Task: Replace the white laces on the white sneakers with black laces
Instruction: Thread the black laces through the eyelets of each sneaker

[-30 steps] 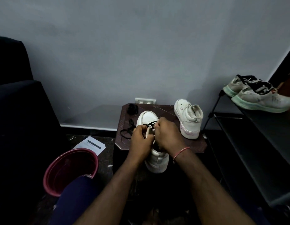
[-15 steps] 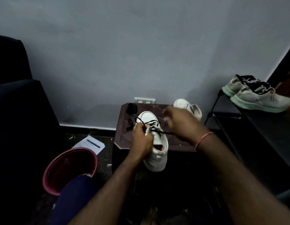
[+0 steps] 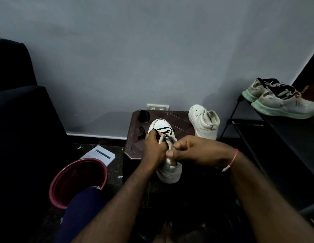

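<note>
Left hand (image 3: 153, 149) pinches the black lace (image 3: 163, 129) at the left eyelet row of the near white sneaker (image 3: 168, 172). Right hand (image 3: 193, 149) is clenched against the sneaker's right side, thumb forward; can't tell what it grasps. The sneaker sits toe-away on the brown table (image 3: 179, 120), heel over the front edge, with the lace threaded through the lowest eyelets. Second white sneaker (image 3: 203, 121) is at the back right, and a spare lace bundle (image 3: 143, 115) at the back left.
</note>
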The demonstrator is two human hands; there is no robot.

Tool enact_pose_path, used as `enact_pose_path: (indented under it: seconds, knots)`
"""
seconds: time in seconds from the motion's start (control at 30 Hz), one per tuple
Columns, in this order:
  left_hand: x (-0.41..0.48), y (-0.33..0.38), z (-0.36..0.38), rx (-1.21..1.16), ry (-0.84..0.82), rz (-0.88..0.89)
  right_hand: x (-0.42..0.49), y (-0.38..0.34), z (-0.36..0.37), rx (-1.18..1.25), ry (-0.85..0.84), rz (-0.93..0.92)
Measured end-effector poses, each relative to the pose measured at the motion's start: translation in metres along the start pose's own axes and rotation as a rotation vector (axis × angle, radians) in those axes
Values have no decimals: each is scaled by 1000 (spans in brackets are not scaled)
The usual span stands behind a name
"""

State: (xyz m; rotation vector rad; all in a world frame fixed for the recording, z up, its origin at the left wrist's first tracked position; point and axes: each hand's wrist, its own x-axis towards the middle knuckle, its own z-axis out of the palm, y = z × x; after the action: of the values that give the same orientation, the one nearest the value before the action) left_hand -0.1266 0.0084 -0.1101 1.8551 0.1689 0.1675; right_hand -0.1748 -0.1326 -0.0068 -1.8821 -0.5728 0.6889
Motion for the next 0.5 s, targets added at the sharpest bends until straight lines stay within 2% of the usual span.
enact_pose_path:
  seconds: [0.03,0.07,0.13,0.17,0.2,0.23,0.27,0.3,0.33,0.37,0.43,0.5]
  knots:
    - [-4,6,-2,9,-8,5,2,0,4,95,33,-74]
    - [-7,12,-4,18,-16,12,5,-3,6,274,139,-167]
    - [-12,19,-6,48,-7,29,12,-12,4,609,458,-379]
    - [-14,19,-7,63,-2,31,16,-18,2,631,605,-467]
    - [-15,19,-8,75,-5,36,22,-20,-1,490,748,-511]
    - [-16,19,-8,84,-8,41,26,-16,-7,174,877,-488]
    - [-16,18,-8,91,-7,49,31,-6,-14,-276,925,-345]
    - [-16,17,-9,97,-4,55,31,4,-19,-734,851,-108]
    - [-16,17,-9,101,0,60,30,16,-24,-1031,730,110]
    - [-15,17,-9,105,3,60,27,26,-29,-1145,640,240]
    - [-15,18,-8,113,8,57,21,42,-36,-1054,538,288]
    - [-14,18,-7,112,17,56,15,44,-36,-734,489,228]
